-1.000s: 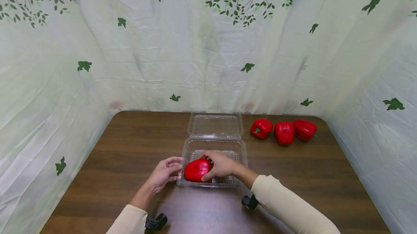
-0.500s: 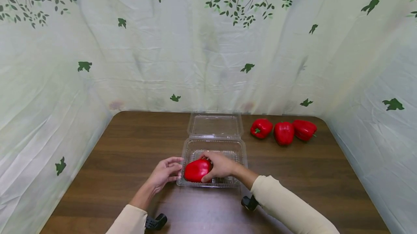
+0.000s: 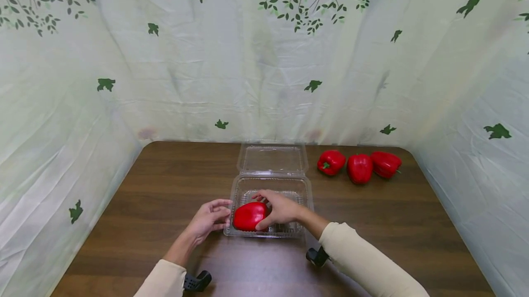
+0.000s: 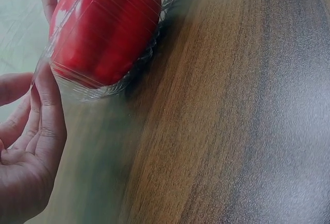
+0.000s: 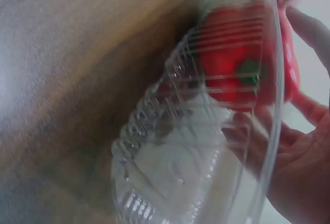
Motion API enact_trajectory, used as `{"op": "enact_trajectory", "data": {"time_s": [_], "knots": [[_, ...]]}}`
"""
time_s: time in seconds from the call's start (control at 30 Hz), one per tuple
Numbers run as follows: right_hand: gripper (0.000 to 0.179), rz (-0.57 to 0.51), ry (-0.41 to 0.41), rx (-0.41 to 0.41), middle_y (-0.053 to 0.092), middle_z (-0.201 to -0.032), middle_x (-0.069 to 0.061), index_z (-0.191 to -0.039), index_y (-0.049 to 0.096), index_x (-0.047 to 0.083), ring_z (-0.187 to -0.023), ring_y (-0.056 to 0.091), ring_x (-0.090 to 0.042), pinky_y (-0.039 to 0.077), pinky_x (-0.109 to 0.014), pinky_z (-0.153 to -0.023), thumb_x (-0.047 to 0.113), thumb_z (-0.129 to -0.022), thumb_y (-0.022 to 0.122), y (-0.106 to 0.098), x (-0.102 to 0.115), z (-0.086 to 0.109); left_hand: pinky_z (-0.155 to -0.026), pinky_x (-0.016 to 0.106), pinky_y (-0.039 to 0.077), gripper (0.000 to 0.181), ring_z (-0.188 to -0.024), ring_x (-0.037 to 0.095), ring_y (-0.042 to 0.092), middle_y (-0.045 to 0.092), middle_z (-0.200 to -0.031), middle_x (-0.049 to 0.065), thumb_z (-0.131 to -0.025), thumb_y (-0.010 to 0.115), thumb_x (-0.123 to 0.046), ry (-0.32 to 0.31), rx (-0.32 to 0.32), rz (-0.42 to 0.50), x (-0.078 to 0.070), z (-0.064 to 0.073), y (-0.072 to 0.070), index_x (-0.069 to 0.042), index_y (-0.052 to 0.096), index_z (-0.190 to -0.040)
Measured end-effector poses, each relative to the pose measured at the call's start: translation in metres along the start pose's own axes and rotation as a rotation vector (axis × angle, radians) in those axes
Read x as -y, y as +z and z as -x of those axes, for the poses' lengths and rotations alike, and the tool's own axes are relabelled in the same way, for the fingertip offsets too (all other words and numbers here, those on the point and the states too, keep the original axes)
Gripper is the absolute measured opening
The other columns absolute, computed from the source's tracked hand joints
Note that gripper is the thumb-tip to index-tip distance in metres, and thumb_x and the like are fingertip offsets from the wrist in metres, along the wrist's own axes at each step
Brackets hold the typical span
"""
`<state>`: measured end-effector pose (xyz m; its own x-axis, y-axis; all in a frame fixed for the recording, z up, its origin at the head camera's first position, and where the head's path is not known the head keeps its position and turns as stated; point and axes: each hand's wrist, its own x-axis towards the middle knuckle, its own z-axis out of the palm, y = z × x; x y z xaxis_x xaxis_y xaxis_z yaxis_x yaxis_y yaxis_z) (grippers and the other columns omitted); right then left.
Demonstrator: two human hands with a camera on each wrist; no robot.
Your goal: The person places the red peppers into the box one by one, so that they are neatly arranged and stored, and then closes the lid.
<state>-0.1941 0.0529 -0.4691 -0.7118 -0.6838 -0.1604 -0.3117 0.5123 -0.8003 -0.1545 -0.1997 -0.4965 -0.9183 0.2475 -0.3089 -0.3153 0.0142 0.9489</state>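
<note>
A red bell pepper lies on its side in the left part of a clear plastic clamshell container. My right hand curves round the pepper's right end, thumb in front and fingers behind. Through the container wall, the right wrist view shows the pepper's green stem. At the container's left rim, my left hand pinches the edge between thumb and fingers. The left wrist view shows this rim beside the fingertips.
Three more red bell peppers, one upright between two others, rest at the back right of the wooden table. The container's lid lies folded open toward the back curtain.
The right hand's fingers have lifted slightly at the back of the bell pepper. The left hand, the container and the other peppers stay in place.
</note>
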Motion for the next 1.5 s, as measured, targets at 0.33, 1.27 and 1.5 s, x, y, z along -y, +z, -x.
{"op": "enact_trajectory", "data": {"time_s": [0.33, 1.27, 1.5], "knots": [[0.066, -0.095, -0.085, -0.116, 0.051, -0.133, -0.018, -0.132, 0.048, 0.001, -0.121, 0.048, -0.040, 0.044, -0.051, -0.098, 0.019, -0.078, 0.080, -0.041, -0.013, 0.010, -0.070, 0.027, 0.056, 0.041, -0.069, 0.015, 0.060, 0.062, -0.085, 0.003, -0.096, 0.055, -0.005, 0.002, -0.023, 0.003, -0.003, 0.000, 0.002, 0.012, 0.042, -0.132], [0.061, -0.013, 0.062, -0.684, 0.046, -0.134, -0.022, -0.132, 0.050, 0.002, -0.121, 0.045, -0.040, 0.041, -0.055, -0.098, 0.005, -0.078, 0.078, -0.132, -0.096, 0.053, -0.069, 0.027, 0.055, 0.039, -0.068, 0.015, 0.059, 0.060, -0.083, 0.003, -0.097, 0.052, -0.005, -0.006, -0.014, 0.011, 0.000, 0.000, 0.004, 0.011, 0.042, -0.131], [0.068, 0.047, 0.089, -0.687, 0.044, -0.136, -0.023, -0.135, 0.046, 0.001, -0.127, 0.037, -0.040, 0.035, -0.056, -0.103, 0.003, -0.076, 0.079, -0.135, -0.108, 0.051, -0.069, 0.027, 0.055, 0.041, -0.069, 0.016, 0.059, 0.061, -0.084, 0.004, -0.097, 0.053, -0.006, -0.017, -0.025, 0.010, -0.002, 0.002, 0.004, 0.010, 0.042, -0.132]]}}
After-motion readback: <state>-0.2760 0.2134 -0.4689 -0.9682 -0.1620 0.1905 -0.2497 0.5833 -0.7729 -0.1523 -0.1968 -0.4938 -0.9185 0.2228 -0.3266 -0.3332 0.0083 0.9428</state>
